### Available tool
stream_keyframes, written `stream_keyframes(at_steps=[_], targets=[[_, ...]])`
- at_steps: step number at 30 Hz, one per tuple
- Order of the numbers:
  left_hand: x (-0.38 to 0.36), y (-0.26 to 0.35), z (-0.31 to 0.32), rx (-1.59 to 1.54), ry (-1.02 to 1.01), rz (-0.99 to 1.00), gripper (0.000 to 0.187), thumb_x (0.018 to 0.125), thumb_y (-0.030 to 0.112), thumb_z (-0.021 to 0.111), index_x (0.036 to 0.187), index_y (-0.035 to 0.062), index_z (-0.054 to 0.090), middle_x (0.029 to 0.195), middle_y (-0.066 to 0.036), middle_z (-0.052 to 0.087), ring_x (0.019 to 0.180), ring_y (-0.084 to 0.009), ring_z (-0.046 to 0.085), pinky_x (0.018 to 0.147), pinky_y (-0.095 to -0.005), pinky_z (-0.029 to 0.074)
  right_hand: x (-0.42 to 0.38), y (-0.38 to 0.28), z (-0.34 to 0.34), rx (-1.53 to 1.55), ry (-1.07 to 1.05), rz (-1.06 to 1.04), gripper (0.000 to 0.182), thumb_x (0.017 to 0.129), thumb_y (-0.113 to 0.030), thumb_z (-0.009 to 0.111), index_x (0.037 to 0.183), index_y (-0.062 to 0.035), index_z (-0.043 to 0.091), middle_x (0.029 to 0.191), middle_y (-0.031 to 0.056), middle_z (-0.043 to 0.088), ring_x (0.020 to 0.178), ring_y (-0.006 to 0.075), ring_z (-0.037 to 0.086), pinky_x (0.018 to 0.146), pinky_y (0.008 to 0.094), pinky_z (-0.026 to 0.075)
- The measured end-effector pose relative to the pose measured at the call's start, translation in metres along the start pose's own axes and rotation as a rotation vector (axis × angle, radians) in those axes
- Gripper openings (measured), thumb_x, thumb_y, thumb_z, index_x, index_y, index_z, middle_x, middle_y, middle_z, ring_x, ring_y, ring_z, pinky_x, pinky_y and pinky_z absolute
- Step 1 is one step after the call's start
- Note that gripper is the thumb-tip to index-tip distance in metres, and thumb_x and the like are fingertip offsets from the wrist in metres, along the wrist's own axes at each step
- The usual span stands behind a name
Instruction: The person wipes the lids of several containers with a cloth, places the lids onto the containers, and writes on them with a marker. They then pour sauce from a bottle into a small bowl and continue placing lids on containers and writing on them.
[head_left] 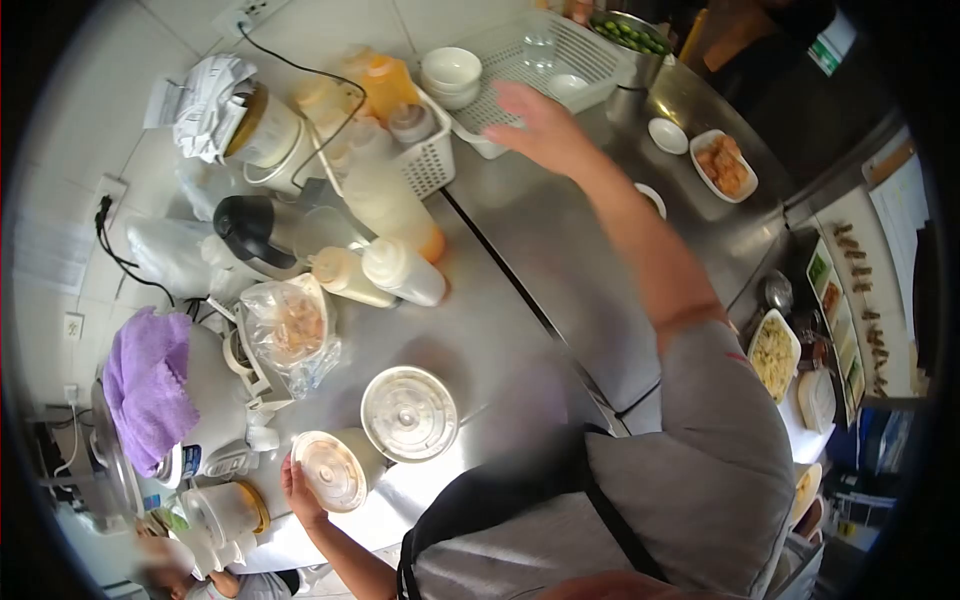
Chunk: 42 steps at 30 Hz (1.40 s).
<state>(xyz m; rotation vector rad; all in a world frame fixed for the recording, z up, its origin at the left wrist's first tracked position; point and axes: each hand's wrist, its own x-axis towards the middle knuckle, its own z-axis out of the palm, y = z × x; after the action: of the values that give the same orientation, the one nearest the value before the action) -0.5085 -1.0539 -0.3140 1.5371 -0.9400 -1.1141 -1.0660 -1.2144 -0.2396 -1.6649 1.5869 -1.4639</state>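
My left hand [298, 490] curls around the near side of a round plastic tub with a clear lid [330, 471]. A second lidded tub [409, 413] stands right beside it on the steel counter [455, 345]. Stretched across the counter, my right hand [540, 125] is slightly blurred, with thumb and fingers apart and nothing visible in it. It hovers over the near edge of a white perforated basket [500, 100]. Stacked white bowls [451, 75] and a clear glass [538, 48] are in that basket.
Squeeze bottles [404, 270] and a bag of food [295, 325] stand left of centre. A dish of orange-coloured pieces [724, 165] and a pot of green vegetables [632, 40] are at the far right. A purple towel [150, 385] drapes over an appliance. Another person [240, 585] shows at lower left.
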Motion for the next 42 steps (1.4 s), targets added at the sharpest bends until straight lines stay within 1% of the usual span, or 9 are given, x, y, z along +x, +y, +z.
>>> stream_keyframes(at_steps=[4,8,11,16,20,22,25,31,42], targets=[[-0.002,0.003,0.005,-0.04,0.045,-0.02,0.022,0.081,0.012,0.045,0.101,0.0017,0.048,0.096,-0.008,0.053,0.088,-0.0166,0.05,0.078,-0.0282,0.041,0.124,0.03,0.079,0.004,-0.011,0.224,0.075,0.06,-0.026,0.071,0.12,-0.0036,0.033,0.117,0.017,0.042,0.106,0.0244,0.042,0.086,0.0301,0.036],[0.001,-0.001,0.002,-0.092,0.058,-0.01,0.021,0.081,0.01,0.045,0.1,0.0015,0.049,0.096,-0.009,0.053,0.087,-0.017,0.05,0.078,-0.0281,0.041,0.185,0.074,0.121,0.143,-0.318,-0.041,0.076,0.052,-0.019,0.074,0.114,0.002,0.035,0.106,0.0155,0.048,0.097,0.0211,0.048,0.082,0.0281,0.039],[-0.001,0.0,0.004,-0.101,0.069,-0.023,0.021,0.081,0.01,0.046,0.1,0.0012,0.049,0.095,-0.009,0.053,0.086,-0.0169,0.05,0.077,-0.0278,0.041,0.19,0.08,0.124,0.116,-0.235,0.265,0.067,0.053,-0.016,0.072,0.109,0.0025,0.04,0.099,0.0126,0.053,0.093,0.0199,0.05,0.081,0.0282,0.04],[-0.002,0.001,0.006,-0.095,0.055,-0.032,0.022,0.081,0.012,0.045,0.1,0.0015,0.049,0.096,-0.009,0.053,0.086,-0.0171,0.05,0.077,-0.028,0.041,0.166,0.018,0.075,0.159,0.232,-0.033,0.048,0.061,-0.013,0.067,0.103,-0.0041,0.044,0.097,0.0084,0.054,0.091,0.0186,0.052,0.073,0.0295,0.044],[-0.003,0.005,0.014,-0.031,0.069,-0.028,0.025,0.082,0.014,0.045,0.103,0.0019,0.048,0.097,-0.009,0.052,0.088,-0.018,0.05,0.077,-0.0294,0.041,0.135,-0.01,-0.002,0.872,0.295,-0.08,0.05,0.066,-0.013,0.064,0.108,-0.0086,0.037,0.1,0.0077,0.051,0.092,0.0208,0.051,0.068,0.0381,0.046],[-0.002,0.001,0.004,-0.024,0.008,-0.009,0.027,0.082,0.015,0.045,0.106,0.0021,0.046,0.099,-0.009,0.051,0.09,-0.019,0.049,0.078,-0.0307,0.041,0.12,0.0,-0.003,0.972,0.451,-0.003,0.056,0.065,-0.013,0.065,0.112,-0.0109,0.033,0.095,0.0061,0.052,0.092,0.0231,0.052,0.064,0.0425,0.046],[0.002,-0.005,0.001,0.04,0.144,-0.055,0.032,0.083,0.016,0.043,0.112,0.0024,0.042,0.106,-0.01,0.048,0.096,-0.0209,0.046,0.08,-0.0326,0.04,0.094,0.024,-0.022,1.129,0.487,0.024,0.061,0.067,-0.015,0.064,0.116,-0.0169,0.027,0.096,0.0059,0.05,0.092,0.0248,0.051,0.067,0.0492,0.044],[0.004,-0.007,-0.005,0.1,0.055,-0.048,0.038,0.084,0.021,0.039,0.117,0.003,0.036,0.113,-0.012,0.043,0.101,-0.0239,0.044,0.082,-0.0352,0.039,0.045,0.113,-0.073,1.567,0.666,0.247,0.05,0.07,-0.031,0.059,0.111,-0.0122,0.038,0.107,0.0091,0.046,0.097,0.0293,0.047,0.081,0.0567,0.033],[-0.003,-0.003,0.011,-0.023,0.036,-0.017,0.038,0.083,0.023,0.042,0.117,0.0048,0.035,0.113,-0.012,0.042,0.101,-0.0252,0.044,0.082,-0.0381,0.04,0.014,0.136,-0.126,1.78,1.03,0.361,0.045,0.077,-0.042,0.045,0.105,-0.0073,0.045,0.104,0.0119,0.05,0.095,0.0265,0.05,0.085,0.0441,0.039]])
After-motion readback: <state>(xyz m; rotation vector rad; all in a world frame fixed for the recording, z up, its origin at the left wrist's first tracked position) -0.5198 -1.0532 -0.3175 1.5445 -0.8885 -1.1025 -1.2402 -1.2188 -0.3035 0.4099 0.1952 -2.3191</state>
